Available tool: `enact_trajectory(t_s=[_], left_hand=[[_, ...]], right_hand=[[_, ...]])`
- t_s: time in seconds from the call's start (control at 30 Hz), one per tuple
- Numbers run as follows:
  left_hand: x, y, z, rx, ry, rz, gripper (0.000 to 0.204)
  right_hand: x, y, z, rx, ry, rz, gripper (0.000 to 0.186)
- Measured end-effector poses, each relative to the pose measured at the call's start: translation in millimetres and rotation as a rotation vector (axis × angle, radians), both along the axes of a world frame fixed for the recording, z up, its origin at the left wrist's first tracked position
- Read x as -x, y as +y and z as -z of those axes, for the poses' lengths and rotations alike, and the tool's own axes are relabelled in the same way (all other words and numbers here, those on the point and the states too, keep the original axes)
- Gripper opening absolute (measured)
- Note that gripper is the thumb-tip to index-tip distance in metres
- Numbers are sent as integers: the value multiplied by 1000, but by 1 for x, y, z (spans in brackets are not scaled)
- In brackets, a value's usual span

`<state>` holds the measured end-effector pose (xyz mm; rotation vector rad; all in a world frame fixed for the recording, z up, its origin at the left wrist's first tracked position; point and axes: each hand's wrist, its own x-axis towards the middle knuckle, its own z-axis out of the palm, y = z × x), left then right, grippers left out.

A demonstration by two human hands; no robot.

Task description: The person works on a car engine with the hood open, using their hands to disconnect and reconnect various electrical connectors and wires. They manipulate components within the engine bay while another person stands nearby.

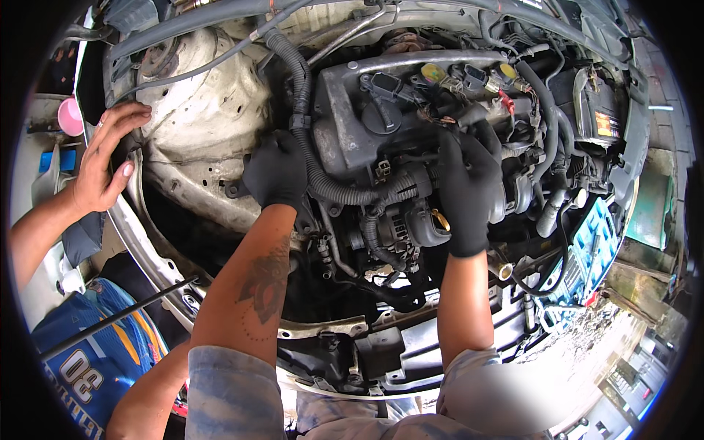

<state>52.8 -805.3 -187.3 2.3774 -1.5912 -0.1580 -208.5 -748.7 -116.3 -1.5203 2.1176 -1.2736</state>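
Note:
I have both hands, in black gloves, inside a car's engine bay. My left hand is closed, its fingers curled down between the pale inner fender and a ribbed black conduit; what it grips is hidden. My right hand reaches over the front edge of the dark engine cover. Its thumb and fingers close around thin wires, partly covered by the glove. Just left of them is the round black oil filler cap. A yellow dipstick loop shows beside my right palm.
Another person's bare hand rests at the left fender edge. A prop rod crosses the lower left. On the right are a battery and a blue tool tray on the front edge. Ignition coils line the engine top.

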Motion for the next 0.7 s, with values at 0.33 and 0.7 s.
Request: enact_trajectory(t_s=[0.33, 0.7], left_hand=[[2, 1, -4, -26, 26, 3, 50], [1, 1, 1, -19, -1, 6, 48]], right_hand=[[37, 94, -69, -305, -1072, -451, 16], [47, 197, -97, -909, -204, -1138, 52]])
